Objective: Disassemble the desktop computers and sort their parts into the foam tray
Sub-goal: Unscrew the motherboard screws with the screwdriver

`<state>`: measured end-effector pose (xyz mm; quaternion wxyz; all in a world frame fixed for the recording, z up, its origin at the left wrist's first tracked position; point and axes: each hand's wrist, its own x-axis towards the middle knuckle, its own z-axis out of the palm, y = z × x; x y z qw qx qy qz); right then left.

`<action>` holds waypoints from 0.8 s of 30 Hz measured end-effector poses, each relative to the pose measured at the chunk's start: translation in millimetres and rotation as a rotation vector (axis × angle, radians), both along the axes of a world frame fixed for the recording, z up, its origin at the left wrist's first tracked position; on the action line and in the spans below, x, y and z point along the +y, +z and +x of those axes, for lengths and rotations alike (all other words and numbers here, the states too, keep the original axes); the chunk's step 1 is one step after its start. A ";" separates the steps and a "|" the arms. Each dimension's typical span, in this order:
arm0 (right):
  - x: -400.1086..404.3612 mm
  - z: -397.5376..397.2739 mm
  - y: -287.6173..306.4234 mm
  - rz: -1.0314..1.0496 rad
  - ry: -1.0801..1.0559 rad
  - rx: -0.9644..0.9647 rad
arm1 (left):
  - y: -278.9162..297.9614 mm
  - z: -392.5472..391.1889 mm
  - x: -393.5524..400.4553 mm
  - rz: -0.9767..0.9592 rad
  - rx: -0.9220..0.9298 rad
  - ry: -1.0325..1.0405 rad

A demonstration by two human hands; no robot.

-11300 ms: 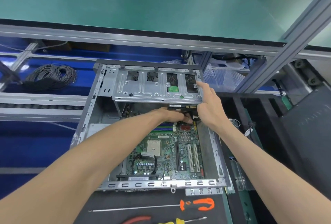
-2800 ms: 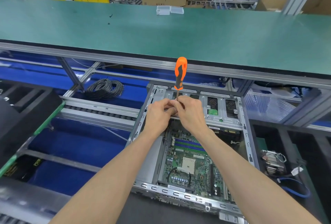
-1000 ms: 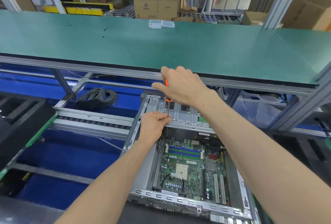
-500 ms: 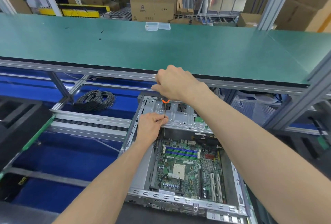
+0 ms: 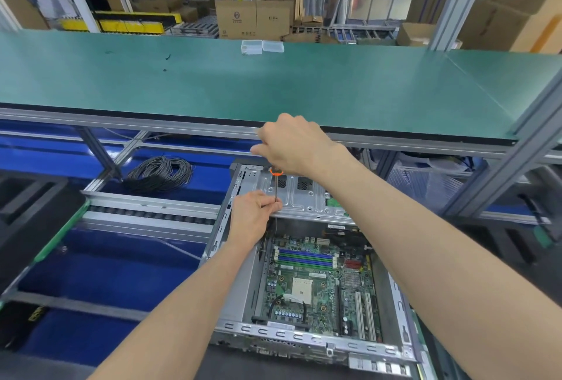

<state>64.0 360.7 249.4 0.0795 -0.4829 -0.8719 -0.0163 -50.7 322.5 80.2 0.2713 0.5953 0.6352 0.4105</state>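
Two bare hands are seen at work over an opened computer case (image 5: pixel 231 261) that lies flat below the green counter (image 5: pixel 273 87). The right hand (image 5: pixel 296 145) is wrapped around the top of a screwdriver (image 5: pixel 276 185), so that only a sliver of its orange handle shows beneath the fist, and the thin shaft is held upright. The left hand (image 5: pixel 252 215) is placed just below, at 6 o'clock from the right one, with its fingertips pinching the shaft where it passes the front edge of a metal drive bracket (image 5: pixel 304 197). The tip of the shaft is hidden behind that edge and the fingers. The bracket is mounted across the far end of the case, and the green circuit board (image 5: pixel 307 285) is exposed at 6 o'clock from it, with blue memory slots nearest the bracket. A coil of dark cable (image 5: pixel 161 174) is laid on the blue surface at 9 o'clock from the case, well apart from it. Two small clear plastic boxes (image 5: pixel 261 46) are set at the far edge of the counter, at 12 o'clock.
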 end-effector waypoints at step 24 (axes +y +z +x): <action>-0.5 6.8 13.7 -0.234 0.169 0.077 | -0.6 -0.8 2.6 -0.018 0.020 0.010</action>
